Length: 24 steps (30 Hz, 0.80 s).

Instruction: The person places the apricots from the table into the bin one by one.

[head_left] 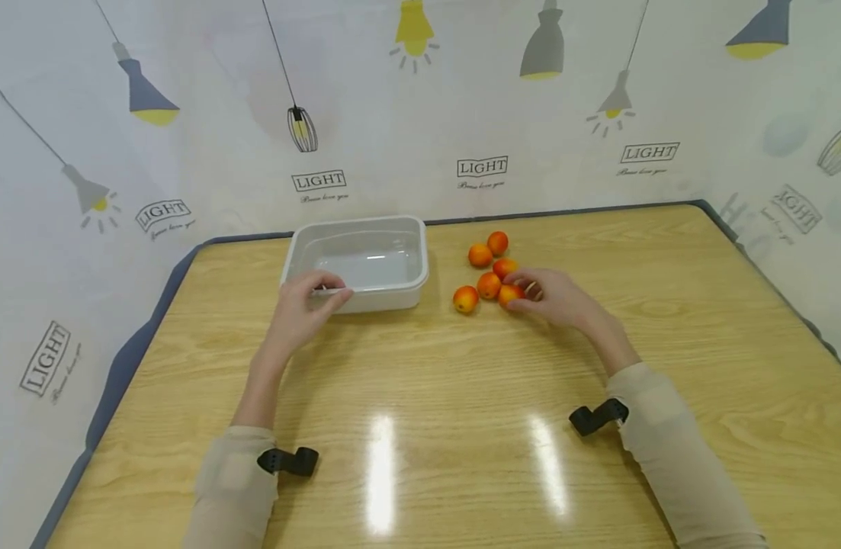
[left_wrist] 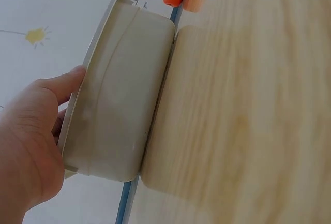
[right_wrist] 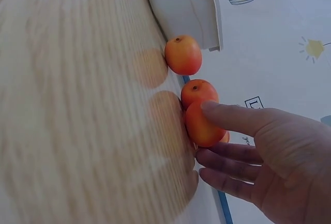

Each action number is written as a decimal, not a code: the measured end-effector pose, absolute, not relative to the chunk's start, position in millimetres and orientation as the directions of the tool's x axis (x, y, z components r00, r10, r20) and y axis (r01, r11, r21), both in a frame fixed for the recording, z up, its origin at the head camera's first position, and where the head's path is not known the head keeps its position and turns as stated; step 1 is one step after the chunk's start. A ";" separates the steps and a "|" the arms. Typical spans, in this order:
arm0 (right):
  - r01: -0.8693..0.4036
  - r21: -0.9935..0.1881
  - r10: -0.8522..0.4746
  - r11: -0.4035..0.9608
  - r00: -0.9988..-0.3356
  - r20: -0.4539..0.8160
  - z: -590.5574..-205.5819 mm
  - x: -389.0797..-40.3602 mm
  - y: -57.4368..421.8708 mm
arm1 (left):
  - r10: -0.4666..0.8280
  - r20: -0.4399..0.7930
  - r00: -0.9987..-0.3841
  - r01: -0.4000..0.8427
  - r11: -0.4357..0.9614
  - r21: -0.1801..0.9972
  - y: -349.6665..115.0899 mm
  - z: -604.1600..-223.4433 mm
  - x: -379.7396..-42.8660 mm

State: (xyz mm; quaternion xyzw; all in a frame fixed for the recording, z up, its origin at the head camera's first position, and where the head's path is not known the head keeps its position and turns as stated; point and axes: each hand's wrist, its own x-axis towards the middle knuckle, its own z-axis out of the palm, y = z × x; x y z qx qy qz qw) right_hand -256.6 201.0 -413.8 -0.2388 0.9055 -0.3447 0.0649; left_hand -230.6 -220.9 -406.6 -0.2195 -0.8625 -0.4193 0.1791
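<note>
A light grey plastic basin point(head_left: 386, 300) stands upright at the back of the table, left of the middle. My left hand point(head_left: 300, 311) grips its near left rim; in the left wrist view the thumb presses the outer wall point(left_wrist: 121, 100) while the fingers go over the rim, partly hidden. To the right, several small orange-red fruits, apricot-like in look, lie in a loose cluster. My right hand point(head_left: 556, 297) pinches the nearest right-hand fruit point(head_left: 511, 296), the thumb on its near side. In the right wrist view that fruit point(right_wrist: 202, 127) overlaps another fruit point(right_wrist: 199, 89) behind it.
A single fruit point(head_left: 465, 300) lies between the basin and the others. Two more, including the farthest fruit point(head_left: 498, 243), sit toward the back. The wooden table point(head_left: 447, 412) meets a lamp-patterned wall covering point(head_left: 393, 145) along its back and sides.
</note>
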 end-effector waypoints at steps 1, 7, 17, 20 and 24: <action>-0.389 -0.655 -0.478 0.648 -0.877 0.048 -412.9 -256.4 200.8 | 0.228 0.488 -0.843 0.525 0.552 0.648 -220.7 -405.9 -230.8; -0.394 -0.650 -0.479 0.649 -0.876 0.054 -408.3 -254.7 198.9 | 0.217 0.464 -0.859 0.502 0.539 0.677 -219.6 -403.4 -230.3; -0.396 -0.668 -0.466 0.630 -0.881 0.083 -396.8 -254.9 198.0 | 0.210 0.444 -0.871 0.482 0.544 0.687 -219.0 -404.5 -229.6; -0.417 -0.669 -0.468 0.615 -0.876 0.116 -392.3 -255.1 196.7 | 0.209 0.446 -0.870 0.483 0.541 0.688 -219.2 -405.4 -229.8; -0.432 -0.669 -0.468 0.605 -0.872 0.139 -386.3 -255.3 193.5 | 0.207 0.446 -0.871 0.482 0.534 0.694 -218.8 -405.0 -229.2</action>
